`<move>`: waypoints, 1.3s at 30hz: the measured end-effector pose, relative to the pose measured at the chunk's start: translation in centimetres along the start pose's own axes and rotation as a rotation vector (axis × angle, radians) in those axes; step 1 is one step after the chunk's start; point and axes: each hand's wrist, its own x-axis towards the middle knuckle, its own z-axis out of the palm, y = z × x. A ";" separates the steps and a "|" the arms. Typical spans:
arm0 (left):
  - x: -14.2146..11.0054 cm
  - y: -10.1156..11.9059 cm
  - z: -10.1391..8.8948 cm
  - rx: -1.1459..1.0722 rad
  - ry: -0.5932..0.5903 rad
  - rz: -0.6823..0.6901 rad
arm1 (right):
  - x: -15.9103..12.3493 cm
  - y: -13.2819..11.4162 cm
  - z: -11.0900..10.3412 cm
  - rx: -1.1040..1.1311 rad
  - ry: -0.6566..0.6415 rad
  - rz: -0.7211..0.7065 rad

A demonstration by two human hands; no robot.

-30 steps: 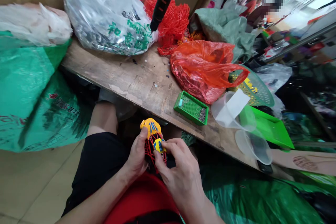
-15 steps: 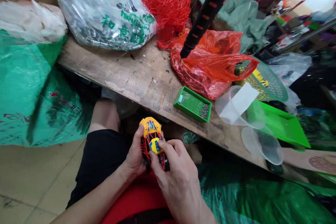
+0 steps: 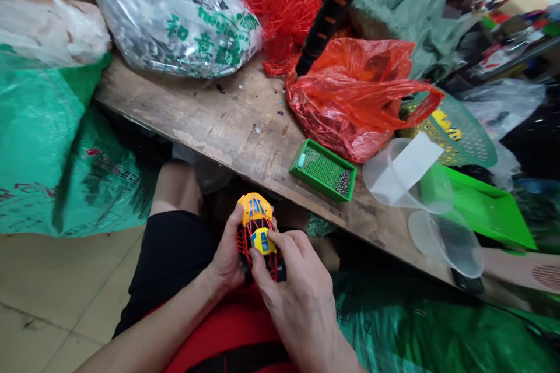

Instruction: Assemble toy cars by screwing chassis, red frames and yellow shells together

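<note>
Holding: both hands (image 3: 262,262) grip a yellow-and-red plastic toy (image 3: 256,227) with a domed yellow top, a red lattice frame and a small yellow-and-blue piece (image 3: 262,241) set in the frame.
Left hand: the left hand (image 3: 227,253) is closed around the toy's left side, with its fingers curled up against the frame.
Right hand: the right hand (image 3: 297,285) is closed over the toy's lower right side, with its index finger (image 3: 280,238) pressed against the small yellow-and-blue piece.
Toy's place: it is held over the lap, just below the front edge of the tabletop and not touching it.
Lap: black shorts (image 3: 170,256) and a bare knee (image 3: 177,186) lie beside the hands, with red cloth (image 3: 227,326) beneath them.
Tabletop: the worn wooden tabletop (image 3: 219,122) carries a green perforated tray (image 3: 315,187) holding small metal parts (image 3: 343,182), near the toy.
Behind the tray: a red plastic bag (image 3: 350,99) sits beside a heap of red plastic lattice (image 3: 275,11) and a clear bag with green print (image 3: 175,17).
Right of the tray: two clear plastic cups (image 3: 406,172) lie near a bright green tray (image 3: 490,210).
Left side: green woven sacks (image 3: 44,145) rest on the tiled floor (image 3: 56,297).
</note>
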 end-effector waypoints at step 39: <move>-0.4 0.6 -0.8 -0.011 0.021 -0.033 | 4.3 3.5 0.4 0.609 -0.358 0.378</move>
